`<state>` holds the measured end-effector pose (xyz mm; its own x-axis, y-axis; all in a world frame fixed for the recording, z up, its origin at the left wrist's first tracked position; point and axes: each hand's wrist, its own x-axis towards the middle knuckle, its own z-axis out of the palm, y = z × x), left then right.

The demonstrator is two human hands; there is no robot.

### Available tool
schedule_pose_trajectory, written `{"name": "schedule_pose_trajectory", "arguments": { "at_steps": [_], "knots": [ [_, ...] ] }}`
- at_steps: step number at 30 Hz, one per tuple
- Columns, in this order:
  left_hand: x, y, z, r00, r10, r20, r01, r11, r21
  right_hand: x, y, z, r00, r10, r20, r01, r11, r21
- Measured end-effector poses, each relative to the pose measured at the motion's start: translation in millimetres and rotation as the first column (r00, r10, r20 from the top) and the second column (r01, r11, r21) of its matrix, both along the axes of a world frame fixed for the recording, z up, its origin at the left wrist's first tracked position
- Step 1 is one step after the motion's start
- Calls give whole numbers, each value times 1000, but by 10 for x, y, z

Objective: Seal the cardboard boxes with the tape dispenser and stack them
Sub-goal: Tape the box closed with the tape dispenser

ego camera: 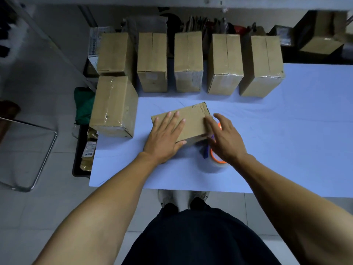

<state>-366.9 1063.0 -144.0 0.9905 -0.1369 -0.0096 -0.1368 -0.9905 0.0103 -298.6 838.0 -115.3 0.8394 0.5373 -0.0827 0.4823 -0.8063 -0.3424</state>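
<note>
Hands flat on cardboard box; its printed marks seemingly unreadable.

- White table carries everything.
- Small cardboard box lies at its centre.
- Tape dispenser touches that box's near right corner.
- Six taller boxes stand behind and left of it.

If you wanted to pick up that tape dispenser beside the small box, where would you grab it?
Probably by the clear roll, from above. The orange-cored clear tape dispenser lies on the white table against the small brown cardboard box, its round roll exposed towards the person. The right hand hovers right over it.
</note>
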Motion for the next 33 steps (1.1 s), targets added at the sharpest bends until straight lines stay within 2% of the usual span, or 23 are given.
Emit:
{"name": "schedule_pose_trajectory", "arguments": {
  "at_steps": [3,6,8,12,14,17,21,25,30,33],
  "knots": [
    [23,-18,2,999,8,-32,-8,1000,7,-77,-163,9,979,-185,-90,173,977,-128],
    [43,-74,54,997,17,-71,-17,1000,1,-176,-164,-45,936,-290,-198,231,933,-275],
    [55,-92,62,994,24,-104,-25,1000,-17,-254,-136,-135,922,-301,-245,227,930,-288],
    [41,-108,81,995,17,-98,-21,999,-36,-305,-29,-326,902,-366,-229,321,923,-211],
    [45,-109,70,994,19,-111,-22,999,-26,-298,25,-406,883,-402,-243,395,915,-80],
    [41,-102,52,995,14,-98,-15,1000,-13,-285,85,-457,822,-473,-317,528,842,112],
    [53,-97,35,993,28,-117,-31,999,-23,-307,152,-424,771,-529,-354,590,803,87],
    [33,-68,4,995,14,-103,-30,987,-158,-263,13,-271,772,-517,-370,547,836,-26],
    [54,-57,-38,998,-24,-53,14,983,-181,-164,-228,58,718,-590,-371,660,746,91],
    [71,-112,3,995,-71,-71,57,980,-193,-103,-322,316,744,-584,-323,654,735,179]
  ]
}}
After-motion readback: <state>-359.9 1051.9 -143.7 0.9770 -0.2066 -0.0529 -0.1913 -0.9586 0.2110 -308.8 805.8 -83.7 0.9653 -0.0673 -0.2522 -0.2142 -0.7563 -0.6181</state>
